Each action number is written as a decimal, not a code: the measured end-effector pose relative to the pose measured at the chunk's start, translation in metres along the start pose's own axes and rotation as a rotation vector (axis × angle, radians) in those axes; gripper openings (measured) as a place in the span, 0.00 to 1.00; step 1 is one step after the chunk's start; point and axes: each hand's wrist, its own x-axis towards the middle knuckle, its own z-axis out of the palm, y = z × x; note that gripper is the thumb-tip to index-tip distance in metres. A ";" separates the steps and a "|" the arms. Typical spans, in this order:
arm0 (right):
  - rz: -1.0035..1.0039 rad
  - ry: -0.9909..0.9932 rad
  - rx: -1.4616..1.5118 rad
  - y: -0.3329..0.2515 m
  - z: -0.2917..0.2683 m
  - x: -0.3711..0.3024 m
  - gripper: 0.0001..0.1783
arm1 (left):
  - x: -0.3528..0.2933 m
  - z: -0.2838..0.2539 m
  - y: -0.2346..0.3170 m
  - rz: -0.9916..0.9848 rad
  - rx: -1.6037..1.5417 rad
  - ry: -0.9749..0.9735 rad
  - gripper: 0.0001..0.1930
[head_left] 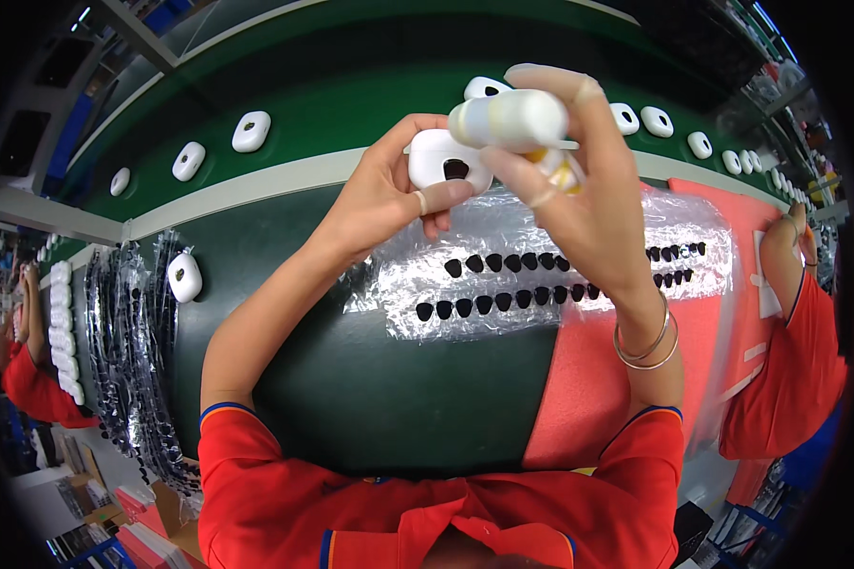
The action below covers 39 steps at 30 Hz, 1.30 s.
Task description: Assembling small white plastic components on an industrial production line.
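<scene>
My left hand [375,204] grips a white rounded earbud case [432,152], its dark oval opening turned toward me. My right hand [593,194] is wrapped round a small white bottle [522,119], tilted on its side right over the case's upper right edge. A yellow-and-white piece [562,171] shows under the bottle, within the right fingers; its kind is unclear. Pale finger cots cover some fingertips. Whether the bottle's tip touches the case cannot be made out. Below both hands lies a clear plastic sheet [403,322] with rows of black rounded pieces [503,302].
Several white cases [251,132] sit along the green conveyor [332,104] behind a pale rail. Another case [184,278] rests on the dark table at left, beside bundled plastic strips [128,351]. Pink foam [588,398] lies at right. Co-workers' red sleeves [792,370] appear on both sides.
</scene>
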 end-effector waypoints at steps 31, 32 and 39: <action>0.450 -0.720 -0.424 0.053 0.036 -0.021 0.20 | 0.005 -0.041 -0.043 0.115 1.289 -0.286 0.60; 0.451 -0.720 -0.424 0.053 0.036 -0.021 0.20 | 0.004 -0.041 -0.042 0.115 1.288 -0.287 0.60; 0.413 -0.703 -0.370 0.047 0.037 -0.022 0.23 | 0.005 -0.037 -0.036 0.065 1.426 -0.319 0.61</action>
